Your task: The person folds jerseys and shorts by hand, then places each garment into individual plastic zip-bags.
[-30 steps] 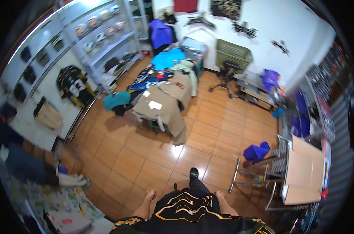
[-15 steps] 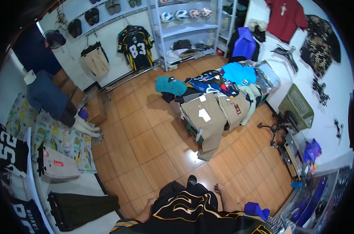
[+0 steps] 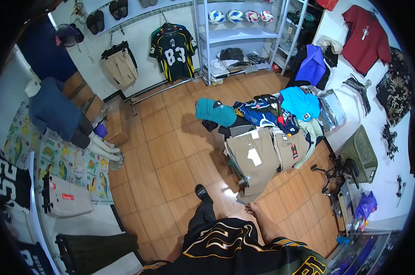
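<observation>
Against half a second ago, the table point(image 3: 236, 170) is seen nearer, and the tan trousers point(image 3: 263, 166) draped over its near edge are judged easier to reach. The right hand point(image 3: 251, 209) is held just beside their hanging hem, fingers loosely apart, nothing gripped; the left hand is hidden, state undetermined.

The khaki trousers point(image 3: 263, 147) are matt cloth — the floor tiles point(image 3: 175, 176) smooth and glossy

Glare is thrown on the tiled floor point(image 3: 170, 176) toward five o'clock; edges are bowed, corners blackened.
</observation>
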Action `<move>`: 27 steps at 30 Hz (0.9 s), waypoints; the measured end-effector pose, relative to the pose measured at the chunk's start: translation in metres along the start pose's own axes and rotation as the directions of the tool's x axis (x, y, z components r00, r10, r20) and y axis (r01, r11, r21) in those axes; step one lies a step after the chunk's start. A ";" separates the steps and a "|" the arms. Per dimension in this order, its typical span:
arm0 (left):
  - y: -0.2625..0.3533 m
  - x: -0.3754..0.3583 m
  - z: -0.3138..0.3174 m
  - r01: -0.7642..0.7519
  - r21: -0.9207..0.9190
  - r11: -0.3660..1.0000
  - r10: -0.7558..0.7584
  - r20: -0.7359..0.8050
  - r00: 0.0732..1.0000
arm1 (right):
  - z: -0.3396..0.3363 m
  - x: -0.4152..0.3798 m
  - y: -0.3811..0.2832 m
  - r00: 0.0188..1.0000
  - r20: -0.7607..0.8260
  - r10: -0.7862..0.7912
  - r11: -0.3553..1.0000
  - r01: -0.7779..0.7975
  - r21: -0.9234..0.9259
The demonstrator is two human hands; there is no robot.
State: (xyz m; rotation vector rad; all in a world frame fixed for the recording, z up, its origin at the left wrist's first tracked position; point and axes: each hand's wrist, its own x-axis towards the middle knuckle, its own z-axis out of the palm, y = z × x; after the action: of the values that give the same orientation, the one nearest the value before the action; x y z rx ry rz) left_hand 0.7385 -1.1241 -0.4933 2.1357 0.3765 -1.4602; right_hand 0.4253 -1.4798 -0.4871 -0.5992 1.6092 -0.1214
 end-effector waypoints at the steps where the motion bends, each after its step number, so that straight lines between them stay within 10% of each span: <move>1: 0.014 0.009 -0.004 0.005 0.021 1.000 -0.005 0.007 1.000 | 0.006 0.000 -0.006 0.999 -0.008 0.034 0.999 -0.034 0.031; 8: 0.181 0.081 -0.046 -0.101 0.146 0.984 0.080 0.141 0.987 | 0.056 0.017 -0.053 0.982 -0.096 0.161 0.984 -0.153 0.088; 11: 0.261 0.101 -0.064 -0.231 -0.110 0.967 0.254 0.287 0.924 | 0.080 0.026 -0.079 0.986 -0.088 0.143 0.973 -0.124 0.195; 17: 0.424 0.078 -0.047 -0.311 -0.243 0.919 0.318 -0.011 0.948 | 0.154 0.066 -0.181 0.999 0.016 -0.043 0.960 0.036 0.276; 27: 0.441 0.093 -0.058 -0.133 -0.086 0.987 0.136 0.023 0.990 | 0.262 0.182 -0.372 0.967 0.255 -0.028 0.920 -0.075 0.385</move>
State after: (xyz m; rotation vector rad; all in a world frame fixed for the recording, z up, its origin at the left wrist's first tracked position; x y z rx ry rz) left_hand 1.0396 -1.4615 -0.4481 2.0295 0.2728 -1.3734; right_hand 0.7860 -1.8089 -0.5317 -0.2689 1.2914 -0.3285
